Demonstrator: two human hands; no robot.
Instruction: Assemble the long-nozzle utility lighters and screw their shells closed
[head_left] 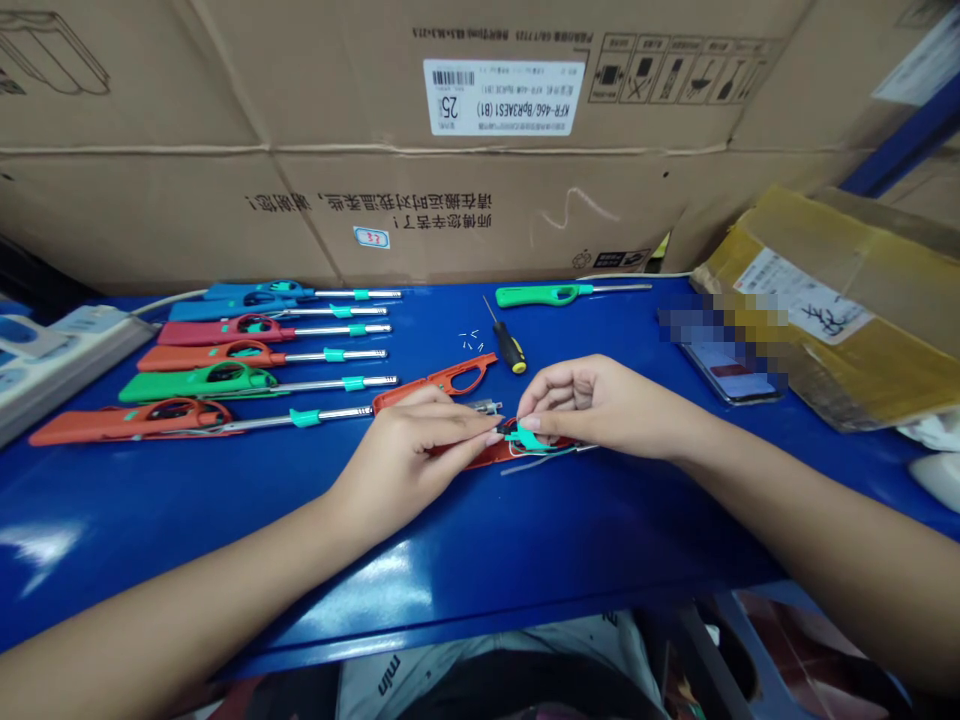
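Note:
My left hand (412, 445) is closed in a pinch, its fingertips at a small black part (505, 429). Just to the right, my right hand (604, 408) has thumb and fingers closed on a teal trigger piece (531, 440). Both parts are over an opened orange lighter half-shell (489, 456), mostly hidden by my hands, with thin wires around it. A thin grey tube (525, 466) sticks out in front. Behind my left fingers lie the other orange shell half (450, 384) and a small metal piece (487, 407).
Long-necked lighters, including a green one (202, 381) and an orange one (135, 424), lie in a row at left by a power strip (67, 365). A screwdriver (510, 346), tiny pins, another green lighter (540, 295), a phone (731, 365) and a yellow-taped package (825, 300) lie beyond my hands.

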